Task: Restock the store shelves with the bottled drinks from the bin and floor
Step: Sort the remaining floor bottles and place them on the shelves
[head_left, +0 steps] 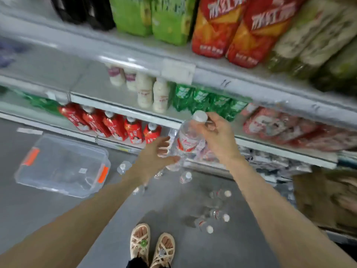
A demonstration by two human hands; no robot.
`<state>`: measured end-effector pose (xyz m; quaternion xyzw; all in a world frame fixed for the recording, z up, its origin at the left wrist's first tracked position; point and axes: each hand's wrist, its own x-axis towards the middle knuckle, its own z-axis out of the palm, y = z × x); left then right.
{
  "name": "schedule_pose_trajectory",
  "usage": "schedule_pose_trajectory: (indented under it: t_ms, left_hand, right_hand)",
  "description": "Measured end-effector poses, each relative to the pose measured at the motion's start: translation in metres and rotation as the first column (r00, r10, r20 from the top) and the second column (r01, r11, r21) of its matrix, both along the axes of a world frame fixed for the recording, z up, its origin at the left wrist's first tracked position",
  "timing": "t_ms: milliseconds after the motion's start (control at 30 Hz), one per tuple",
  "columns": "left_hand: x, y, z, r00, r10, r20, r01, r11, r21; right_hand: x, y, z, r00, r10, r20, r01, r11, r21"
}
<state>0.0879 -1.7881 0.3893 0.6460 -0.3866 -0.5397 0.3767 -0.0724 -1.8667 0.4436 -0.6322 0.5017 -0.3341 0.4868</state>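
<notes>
The water bottle [186, 142] was pinched near its cap by the right hand [216, 132], near the shelf edge [135, 113]. The left hand [154, 155] was spread beside its body. A drop onto the floor bottles [218, 213] was judged possible from that narrow hold.

Dark bottles [83, 10] stand at the top left, blurred. Beside them to the right come bright green multipacks [150, 16], then red-and-orange multipacks [237, 29] with large white lettering, then pale green-and-white packs [313, 39] at the far right. A white price tag [178, 71] hangs just below the green multipacks. Lower down, milky white bottles [152, 93] stand in rows, with green-labelled bottles [208, 101] just beside them on the right. Below those, a row of red-labelled bottles [116, 126] with white caps leans leftward. Pink-and-white packs [280, 126] lie at the right, too blurred to read. A brown cardboard box [324, 198] sits at the right edge. Woven cream sandals [152, 246] show at the bottom centre.
</notes>
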Motion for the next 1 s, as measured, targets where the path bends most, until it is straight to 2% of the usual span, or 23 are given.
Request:
schedule_pose_trajectory:
  t_ms: [133,267,367,533,767,900,1000]
  left_hand:
    - [-0.004,-0.009,0.136,0.996,-0.061,0.070,0.075,0.974,-0.213]
    - [-0.006,-0.015,0.263,0.983,-0.054,0.174,0.121,0.907,-0.404]
    - [-0.008,-0.014,0.345,0.968,-0.025,0.250,0.159,0.831,-0.533]
    - [-0.011,-0.010,0.460,0.965,0.031,0.260,0.164,0.704,-0.691]
    - [-0.005,-0.020,0.552,0.950,0.151,0.274,0.139,0.579,-0.803]
    - [0.003,-0.035,0.585,0.960,0.141,0.242,0.135,0.525,-0.840]
    - [0.011,-0.053,0.609,0.967,0.133,0.219,0.132,0.473,-0.871]
  right_hand:
    - [-0.001,-0.010,0.156,0.999,0.027,-0.018,-0.031,0.974,-0.226]
    - [-0.005,-0.004,0.301,1.000,0.009,-0.025,-0.019,0.901,-0.433]
    - [-0.007,0.007,0.392,0.999,-0.016,-0.040,-0.009,0.822,-0.570]
    - [-0.008,0.024,0.512,1.000,0.018,-0.017,-0.025,0.714,-0.699]
    - [-0.007,0.031,0.600,1.000,0.004,0.004,0.001,0.584,-0.812]
    - [-0.006,0.026,0.623,0.998,0.065,0.020,-0.026,0.636,-0.771]
    - [-0.002,0.017,0.631,0.997,0.077,-0.012,-0.059,0.635,-0.770]
